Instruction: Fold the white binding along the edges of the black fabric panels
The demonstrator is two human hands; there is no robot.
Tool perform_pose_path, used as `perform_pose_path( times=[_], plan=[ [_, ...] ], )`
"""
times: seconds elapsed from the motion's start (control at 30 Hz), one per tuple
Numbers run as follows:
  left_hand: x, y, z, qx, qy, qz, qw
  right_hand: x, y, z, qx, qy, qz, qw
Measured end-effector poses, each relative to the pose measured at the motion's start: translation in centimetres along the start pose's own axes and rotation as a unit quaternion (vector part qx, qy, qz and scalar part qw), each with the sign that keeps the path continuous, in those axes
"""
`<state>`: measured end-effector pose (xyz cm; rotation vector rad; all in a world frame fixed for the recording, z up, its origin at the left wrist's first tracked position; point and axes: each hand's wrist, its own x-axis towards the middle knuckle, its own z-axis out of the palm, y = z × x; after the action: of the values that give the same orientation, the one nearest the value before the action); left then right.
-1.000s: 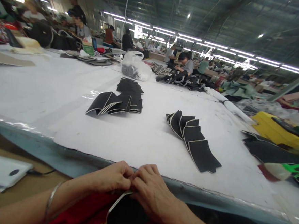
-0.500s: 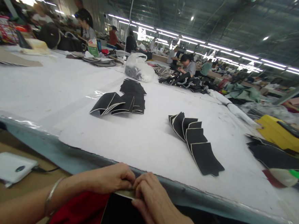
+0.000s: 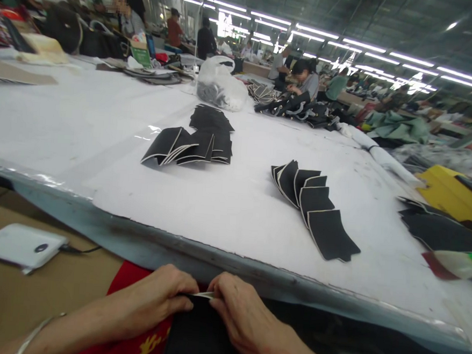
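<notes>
**Hands pinching a black piece at the surface edge**

Both our hands meet low in the view, just below the near edge of the white surface (image 3: 225, 208). Our left hand (image 3: 158, 301) and our right hand (image 3: 242, 317) each have fingertips pressed together, pinching the pale top edge of a black fabric piece (image 3: 200, 336) that hangs down between them. Our fingertips nearly touch each other at that edge. A red cloth with yellow print (image 3: 135, 342) lies under our left wrist, which wears a thin bracelet (image 3: 35, 333).

On the surface, well apart from our hands, a fanned row of black pieces (image 3: 318, 210) lies to the right, and a second stack of black pieces (image 3: 198, 142) lies farther back. A white device with a cable (image 3: 21, 244) sits to the left on a brown board. Other people work at distant tables.
</notes>
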<state>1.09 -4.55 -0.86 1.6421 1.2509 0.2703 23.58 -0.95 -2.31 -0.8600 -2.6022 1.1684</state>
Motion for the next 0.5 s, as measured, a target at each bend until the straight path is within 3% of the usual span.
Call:
perform_pose_path(
  times=[0.2, 0.5],
  plan=[
    [0.08, 0.01, -0.01, -0.018, -0.017, 0.014, 1.000, 0.01, -0.02, 0.04, 0.009, 0.003, 0.004, 1.000],
    [0.28, 0.53, -0.03, -0.123, -0.027, -0.028, 0.992, 0.23, -0.36, -0.47, 0.040, 0.011, -0.014, 0.999]
  ],
)
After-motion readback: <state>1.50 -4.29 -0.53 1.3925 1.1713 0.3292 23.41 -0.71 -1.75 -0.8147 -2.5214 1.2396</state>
